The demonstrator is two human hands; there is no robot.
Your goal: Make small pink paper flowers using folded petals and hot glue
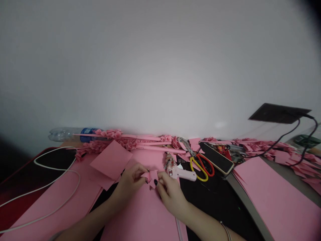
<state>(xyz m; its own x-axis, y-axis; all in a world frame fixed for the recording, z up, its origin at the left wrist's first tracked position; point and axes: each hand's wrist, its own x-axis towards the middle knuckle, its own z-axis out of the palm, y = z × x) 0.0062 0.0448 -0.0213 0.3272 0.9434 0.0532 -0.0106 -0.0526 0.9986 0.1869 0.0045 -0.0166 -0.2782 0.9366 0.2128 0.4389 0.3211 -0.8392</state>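
Seen from above, two bare hands meet at the middle of a pink-covered table, pinching one small folded pink paper piece (152, 178) between them. The left hand (130, 179) has thumb and forefinger closed on the piece's left side; the right hand (170, 191) closes thumb and fingers on its right side. The piece lies directly between the two sets of fingertips, its folded flaps showing in the gap and a point hanging just below. The nails are dark, and a thin bracelet (226, 231) circles the right wrist. Beneath the hands is a large pink sheet (140, 214) on a black surface (213, 204). More pink sheets (50, 204) spread to the left, crossed by a looping white cable (56, 180), and others (278, 197) lie to the right. Just beyond the right hand is a pale pink glue gun (184, 173), its nozzle end stained. Past the left hand, a square of pink paper (111, 159) lies at an angle. Farther right are scissors (202, 167) with one yellow and one red handle, then a phone (217, 158). Along the wall, crumpled pink paper stems (147, 138) stretch sideways, with a clear plastic bottle (66, 134) at the left. A dark flat panel (278, 113) with black cables stands out at far right, before the pale wall (160, 67).
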